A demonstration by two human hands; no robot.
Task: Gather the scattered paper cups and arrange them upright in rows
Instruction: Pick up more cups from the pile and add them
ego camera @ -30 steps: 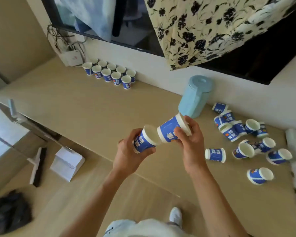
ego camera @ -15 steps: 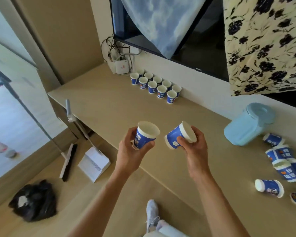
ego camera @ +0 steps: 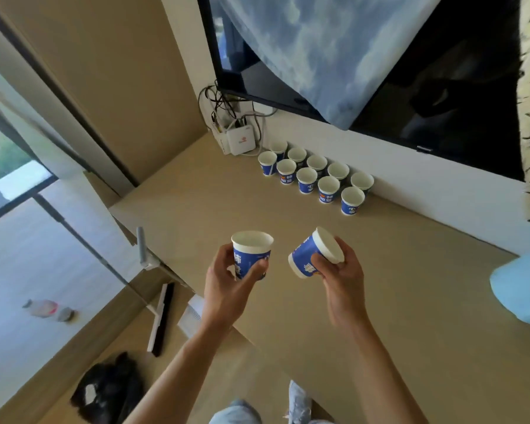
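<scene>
Likely carry step: left hand grips upright cup, right hand grips tilted cup. Rows lie ahead of fingers; next, right it and extend them.

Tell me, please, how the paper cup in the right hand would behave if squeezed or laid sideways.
Probably light: the right hand holds the paper cup between thumb and fingers alone. Its paper wall would likely dent under a hard squeeze. Sideways, the round tapered body would probably roll in a curve.
</scene>
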